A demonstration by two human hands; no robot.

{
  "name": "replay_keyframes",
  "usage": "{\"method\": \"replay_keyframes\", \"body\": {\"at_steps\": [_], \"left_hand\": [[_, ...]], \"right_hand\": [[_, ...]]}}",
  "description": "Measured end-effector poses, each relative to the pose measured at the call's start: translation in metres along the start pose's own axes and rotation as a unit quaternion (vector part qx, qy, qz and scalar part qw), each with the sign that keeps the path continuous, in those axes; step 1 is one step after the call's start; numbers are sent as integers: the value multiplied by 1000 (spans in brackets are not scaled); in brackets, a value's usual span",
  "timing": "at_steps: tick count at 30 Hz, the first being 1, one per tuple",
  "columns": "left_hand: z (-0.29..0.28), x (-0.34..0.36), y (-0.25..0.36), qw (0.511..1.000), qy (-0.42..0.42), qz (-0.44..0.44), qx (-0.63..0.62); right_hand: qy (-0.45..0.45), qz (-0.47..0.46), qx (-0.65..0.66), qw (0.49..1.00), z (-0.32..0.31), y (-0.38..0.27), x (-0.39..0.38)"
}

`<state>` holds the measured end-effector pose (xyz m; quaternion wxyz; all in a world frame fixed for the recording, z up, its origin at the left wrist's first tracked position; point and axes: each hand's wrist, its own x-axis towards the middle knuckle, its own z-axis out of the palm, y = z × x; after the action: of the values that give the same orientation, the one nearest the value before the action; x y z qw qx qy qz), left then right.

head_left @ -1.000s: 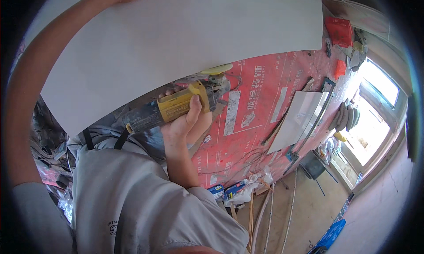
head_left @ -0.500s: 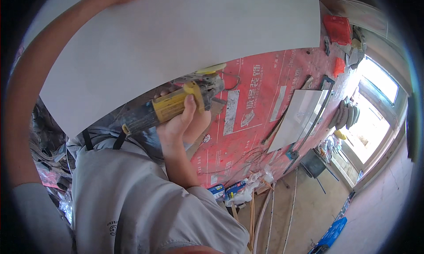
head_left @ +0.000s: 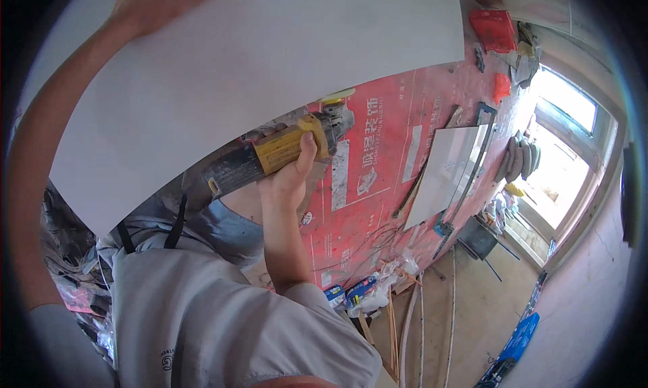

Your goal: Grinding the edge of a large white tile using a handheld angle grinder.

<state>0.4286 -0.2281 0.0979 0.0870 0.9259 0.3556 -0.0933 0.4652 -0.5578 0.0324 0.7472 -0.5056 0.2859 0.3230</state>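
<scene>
A large white panel (head_left: 283, 44), like a big tile, spans the upper part of the view. Flat on its upper left lies my left hand (head_left: 152, 9), thumb stretched out and some fingertips cut off by the frame. My right hand (head_left: 291, 179) wraps round the body of a yellow and black angle grinder (head_left: 277, 152), thumb on top. The grinder's head, with a pale yellow disc (head_left: 337, 95), is at the panel's near edge. Whether the disc touches the edge I cannot tell.
Red printed sheeting (head_left: 378, 165) covers the surface beyond the grinder. On it lie a smaller white panel (head_left: 442, 165) and a long dark bar tool. A red box (head_left: 493, 30) sits farther off by the window. A black bin (head_left: 478, 238) and long poles (head_left: 451, 307) are lower right.
My right hand and the grinder have shifted right along the panel's edge. My left hand shows more fully on the panel. The surroundings have shifted slightly left with the view.
</scene>
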Motion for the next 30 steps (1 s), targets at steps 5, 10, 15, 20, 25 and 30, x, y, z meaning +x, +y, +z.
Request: {"method": "replay_keyframes", "body": {"at_steps": [5,10,15,20,25,30], "left_hand": [[-5,3,7,1000,-4,4,3],[21,10,-9,1000,-15,-7,26],[71,22,-45,941,305,125,76],[92,29,-62,939,308,138,70],[93,29,-60,932,326,143,62],[88,27,-58,936,317,143,58]], "right_hand": [[-35,-26,-4,999,1,-1,-9],[-93,-44,-5,995,-1,-29,41],[-66,-75,-1,995,-4,-31,46],[-109,-69,-18,991,2,-55,64],[-76,-49,-7,996,-4,-63,87],[-100,-77,0,992,-6,-62,90]]}}
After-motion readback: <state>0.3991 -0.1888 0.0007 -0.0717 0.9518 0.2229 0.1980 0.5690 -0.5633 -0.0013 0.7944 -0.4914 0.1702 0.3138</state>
